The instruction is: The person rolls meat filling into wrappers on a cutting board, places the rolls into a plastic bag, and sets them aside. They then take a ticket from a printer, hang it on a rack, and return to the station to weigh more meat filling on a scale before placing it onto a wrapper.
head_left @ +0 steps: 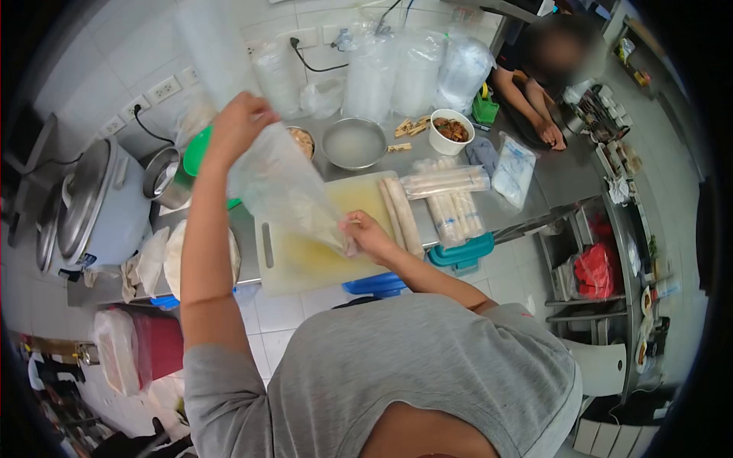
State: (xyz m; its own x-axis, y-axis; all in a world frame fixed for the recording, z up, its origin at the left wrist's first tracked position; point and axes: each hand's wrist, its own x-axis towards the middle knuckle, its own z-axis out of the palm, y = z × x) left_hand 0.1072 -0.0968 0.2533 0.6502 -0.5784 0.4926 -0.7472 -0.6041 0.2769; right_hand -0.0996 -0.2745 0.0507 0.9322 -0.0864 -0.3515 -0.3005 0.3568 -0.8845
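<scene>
A clear plastic bag (279, 179) is stretched slantwise above a pale cutting board (360, 188). My left hand (240, 130) is raised at its upper end, the fingers closed on the plastic. Lower down, my right hand (369, 235) pinches the bag's other end near the board's middle. A yellowish wet patch shows on the board under the bag. Two long pale rolls (402, 216) lie along the board's right side, close to my right hand. Beyond them are plastic-wrapped packs of similar rolls (456, 214).
Behind the board stand a metal bowl (355, 143), wooden clothespins (412, 126) and a white tub of brown food (451, 132). Large cookers (99, 202) occupy the left. Clear bags (370, 76) line the wall. A person's hands (551, 136) rest at the counter's right.
</scene>
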